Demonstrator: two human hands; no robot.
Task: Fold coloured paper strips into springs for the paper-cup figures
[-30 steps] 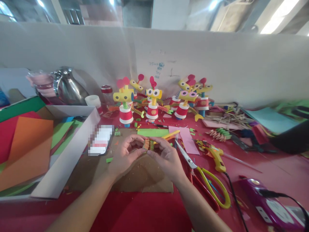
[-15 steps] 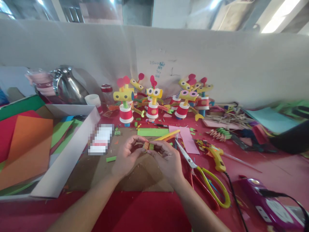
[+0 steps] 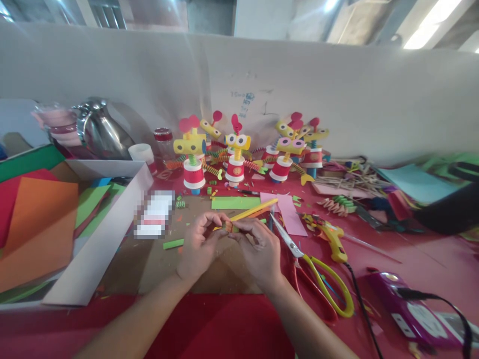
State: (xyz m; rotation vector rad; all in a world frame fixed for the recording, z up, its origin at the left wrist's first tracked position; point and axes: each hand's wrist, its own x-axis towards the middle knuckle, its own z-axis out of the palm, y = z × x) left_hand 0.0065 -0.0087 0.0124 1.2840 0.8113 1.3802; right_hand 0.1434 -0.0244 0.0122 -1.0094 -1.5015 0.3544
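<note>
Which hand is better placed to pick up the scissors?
Right, probably. The right hand sits just beside the scissors, by the blades; the left hand is farther off, across the folded paper that both hands pinch. The right would have to let go first.

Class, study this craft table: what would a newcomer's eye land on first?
The row of bright paper-cup figures along the back wall stands out most. In front, the left hand and right hand pinch a small folded paper spring, with yellow-handled scissors lying to their right.
</note>
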